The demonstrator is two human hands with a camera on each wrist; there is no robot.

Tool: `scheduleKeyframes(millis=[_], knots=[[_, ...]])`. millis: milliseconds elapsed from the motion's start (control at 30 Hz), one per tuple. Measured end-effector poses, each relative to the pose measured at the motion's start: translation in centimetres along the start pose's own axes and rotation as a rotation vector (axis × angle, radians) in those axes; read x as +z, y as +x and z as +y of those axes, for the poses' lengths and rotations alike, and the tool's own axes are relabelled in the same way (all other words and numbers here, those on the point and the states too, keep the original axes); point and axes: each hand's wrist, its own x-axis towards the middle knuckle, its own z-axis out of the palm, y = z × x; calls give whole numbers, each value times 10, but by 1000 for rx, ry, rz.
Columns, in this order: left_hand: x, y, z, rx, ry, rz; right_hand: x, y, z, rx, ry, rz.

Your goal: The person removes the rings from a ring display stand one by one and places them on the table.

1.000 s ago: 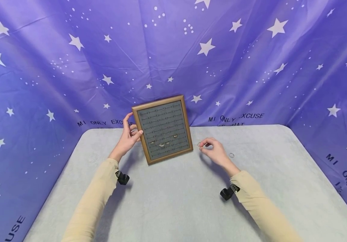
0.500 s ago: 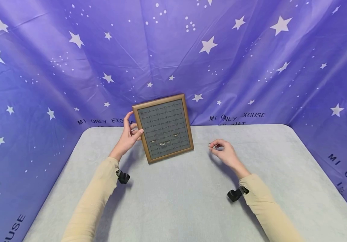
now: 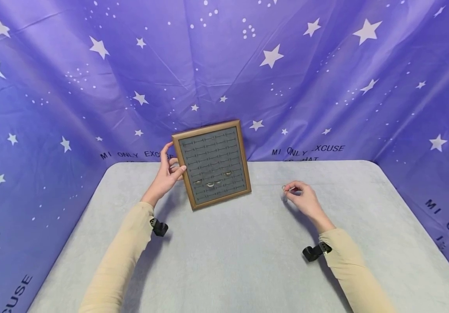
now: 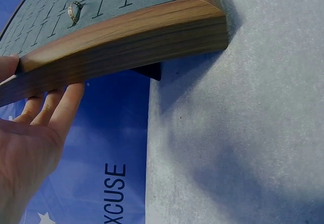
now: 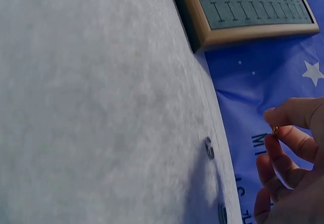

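A wood-framed ring display board (image 3: pixel 213 143) stands tilted near the table's back edge, several rings (image 3: pixel 210 185) seated in its grey slotted panel. My left hand (image 3: pixel 165 176) grips its left side, thumb on the front of the frame and fingers behind. In the left wrist view the fingers (image 4: pixel 65 105) rest under the frame edge. My right hand (image 3: pixel 305 201), to the right of the board, pinches a small gold ring (image 5: pixel 274 130) between thumb and fingertips. Below that hand a loose ring (image 5: pixel 209 148) lies on the table, with another ring (image 5: pixel 223 214) further along.
A pale grey cloth covers the table (image 3: pixel 224 252). Behind it hangs a purple curtain (image 3: pixel 224 65) printed with white stars and black lettering. Each wrist wears a black camera, the left camera (image 3: pixel 159 227) and the right camera (image 3: pixel 317 251).
My right hand has moved right, away from the board, still pinching the ring. A loose ring on the table, visible earlier, is now behind that hand in the head view. The left hand stays put.
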Motion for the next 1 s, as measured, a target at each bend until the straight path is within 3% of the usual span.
scheduleKeyframes(millis=[733,1000], knots=[[-1,1,-2,1,-10,-2,-29,-9,28,-15,-147,41],[-2,1,-3,6,-10,-5,-43,-14,40,-43,-200,-28]])
